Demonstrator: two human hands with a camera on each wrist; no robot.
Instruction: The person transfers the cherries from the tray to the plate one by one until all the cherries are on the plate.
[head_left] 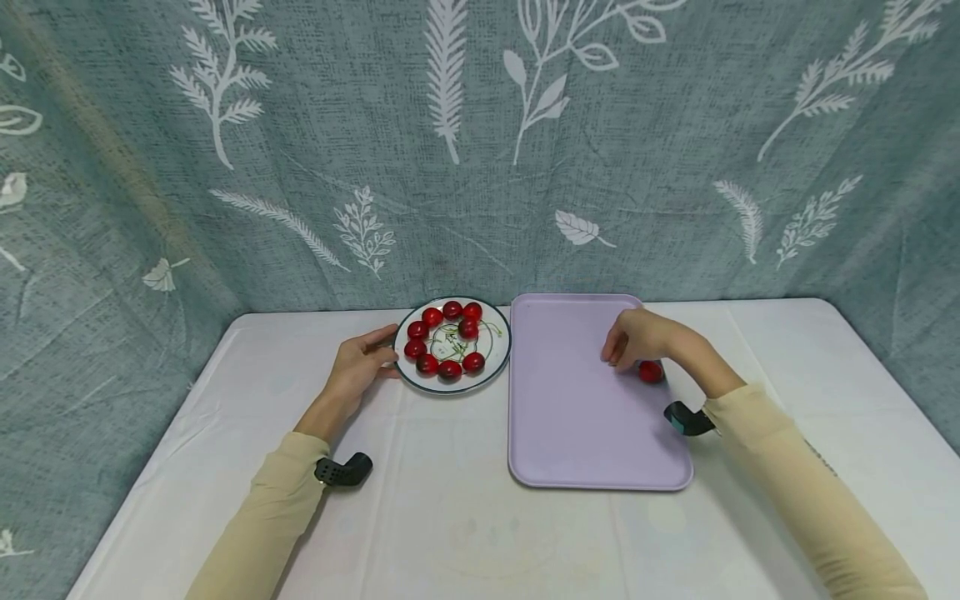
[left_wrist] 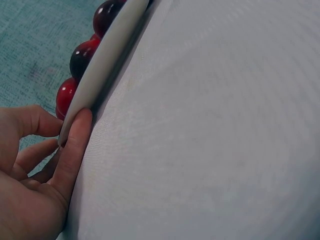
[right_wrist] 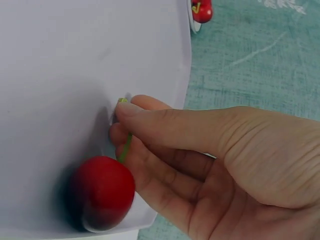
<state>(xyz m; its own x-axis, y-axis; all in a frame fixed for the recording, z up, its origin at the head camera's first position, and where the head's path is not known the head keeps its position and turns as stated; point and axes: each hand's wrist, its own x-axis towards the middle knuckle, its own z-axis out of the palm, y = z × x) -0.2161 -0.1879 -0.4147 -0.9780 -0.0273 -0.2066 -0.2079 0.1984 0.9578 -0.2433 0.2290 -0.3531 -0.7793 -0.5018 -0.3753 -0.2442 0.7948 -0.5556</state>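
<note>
On the left, a white plate (head_left: 492,367) with a dark rim carries several red cherries (head_left: 450,370) laid in a ring, green stems pointing inward. My left hand (head_left: 356,367) holds the plate's left edge; in the left wrist view, thumb and fingers (left_wrist: 75,145) lie on either side of the rim. Over the right part of a lilac tray (head_left: 577,442), my right hand (head_left: 637,335) pinches the green stem (right_wrist: 126,147) of a single cherry (right_wrist: 104,192) between thumb and fingertips. That cherry hangs beside the fingers, close over the tray near its right edge.
The tray stands just right of the plate, with a narrow gap between them. Both lie on a white cloth-covered table (head_left: 450,517). A grey-green curtain (head_left: 450,225) with white leaf patterns hangs right behind the table's far edge.
</note>
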